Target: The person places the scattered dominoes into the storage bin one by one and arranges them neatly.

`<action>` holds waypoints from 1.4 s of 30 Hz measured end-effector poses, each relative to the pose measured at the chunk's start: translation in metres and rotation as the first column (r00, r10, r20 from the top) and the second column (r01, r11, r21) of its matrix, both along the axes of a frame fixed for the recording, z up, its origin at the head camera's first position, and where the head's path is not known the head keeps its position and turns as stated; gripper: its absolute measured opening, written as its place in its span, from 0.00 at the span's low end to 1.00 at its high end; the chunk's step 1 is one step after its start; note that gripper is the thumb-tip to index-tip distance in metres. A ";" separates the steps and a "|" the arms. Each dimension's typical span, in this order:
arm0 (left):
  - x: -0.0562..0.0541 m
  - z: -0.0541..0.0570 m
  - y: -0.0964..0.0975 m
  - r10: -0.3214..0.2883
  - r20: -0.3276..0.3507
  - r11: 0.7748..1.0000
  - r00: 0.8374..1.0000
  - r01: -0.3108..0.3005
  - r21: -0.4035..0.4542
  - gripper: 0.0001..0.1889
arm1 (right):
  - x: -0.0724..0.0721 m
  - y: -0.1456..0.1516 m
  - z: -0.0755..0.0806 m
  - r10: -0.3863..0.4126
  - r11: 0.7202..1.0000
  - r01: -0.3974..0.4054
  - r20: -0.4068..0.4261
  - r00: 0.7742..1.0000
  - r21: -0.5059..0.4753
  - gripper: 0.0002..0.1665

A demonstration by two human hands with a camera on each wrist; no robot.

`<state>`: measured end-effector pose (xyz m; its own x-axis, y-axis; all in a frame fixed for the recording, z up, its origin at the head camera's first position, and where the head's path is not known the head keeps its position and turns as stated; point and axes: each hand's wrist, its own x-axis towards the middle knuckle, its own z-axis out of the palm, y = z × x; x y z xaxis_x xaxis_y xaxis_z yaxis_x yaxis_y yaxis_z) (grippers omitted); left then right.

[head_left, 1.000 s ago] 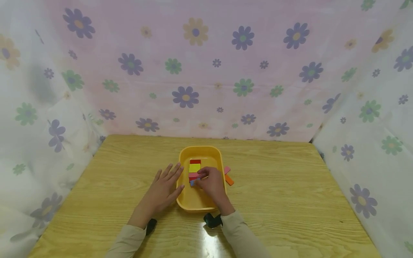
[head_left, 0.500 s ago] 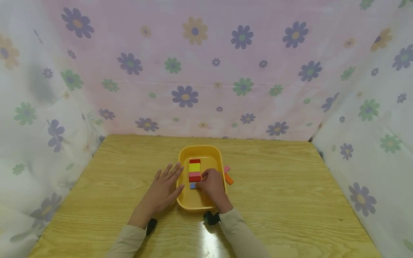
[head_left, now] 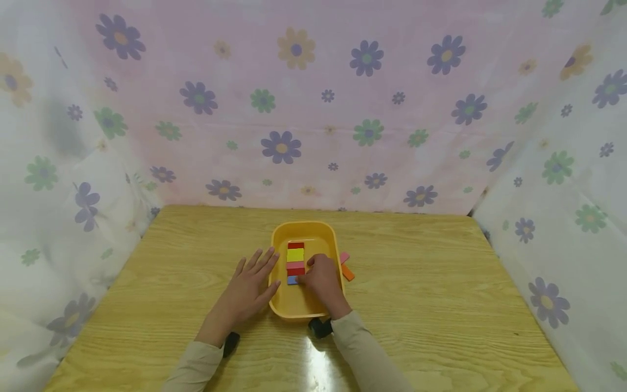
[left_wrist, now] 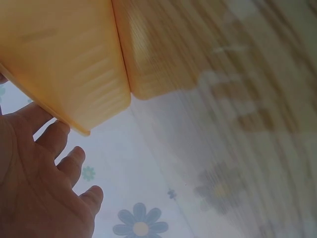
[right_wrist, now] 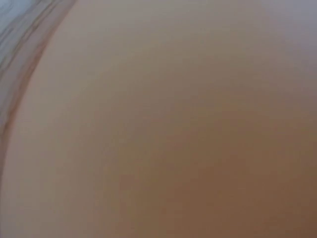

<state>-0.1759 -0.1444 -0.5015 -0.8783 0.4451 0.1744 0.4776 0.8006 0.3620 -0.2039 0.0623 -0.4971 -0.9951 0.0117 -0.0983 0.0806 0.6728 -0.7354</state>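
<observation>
In the head view, my right hand (head_left: 324,280) reaches into a yellow plastic tray (head_left: 303,311) and pinches the right end of a blue block (head_left: 292,280). That block lies directly below a row: a red block (head_left: 296,271), a pink block (head_left: 295,265), a yellow block (head_left: 295,255) and a dark red block (head_left: 296,245). My left hand (head_left: 245,291), fingers spread and straight, rests on the tray's left rim. From the left wrist view, its fingers (left_wrist: 53,136) touch the rim under the tilted-looking wall (left_wrist: 74,74). My right fingertips are partly hidden.
Right of the tray, a pink block (head_left: 345,257) and an orange block (head_left: 348,273) lie on the wooden table (head_left: 431,294). Flowered cloth (head_left: 313,109) encloses the back and sides. The right wrist view is filled by a blurred, close surface.
The blue block, first slanted at the red block, lay flat a little apart from it; now it sits straight against the row, shifted by my right hand. My left hand stays put.
</observation>
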 end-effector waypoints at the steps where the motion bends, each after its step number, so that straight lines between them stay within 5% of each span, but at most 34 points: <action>1: 0.000 0.000 0.000 -0.001 0.000 1.000 1.000 0.001 0.000 0.34 | 0.000 0.000 0.000 0.002 1.000 -0.002 0.001 1.000 -0.004 0.24; 24: 0.003 -0.005 0.007 -0.009 0.017 0.998 1.000 0.008 0.068 0.34 | 0.004 0.011 -0.006 0.027 0.998 -0.031 -0.057 0.998 -0.060 0.20; 34: 0.004 -0.002 0.004 0.011 0.029 0.997 1.000 -0.013 0.071 0.34 | 0.014 0.023 0.033 0.115 0.990 -0.115 -0.011 0.993 -0.080 0.23; 42: 0.004 -0.002 0.003 0.013 0.027 0.997 1.000 -0.015 0.077 0.34 | 0.020 0.051 0.065 0.089 0.977 -0.096 -0.045 0.995 -0.192 0.22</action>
<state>-0.1724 -0.1413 -0.5035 -0.8891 0.4189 0.1846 0.4561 0.7765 0.4348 -0.1842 0.1134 -0.4316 -0.9938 -0.0966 -0.0543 -0.0041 0.5211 -0.8535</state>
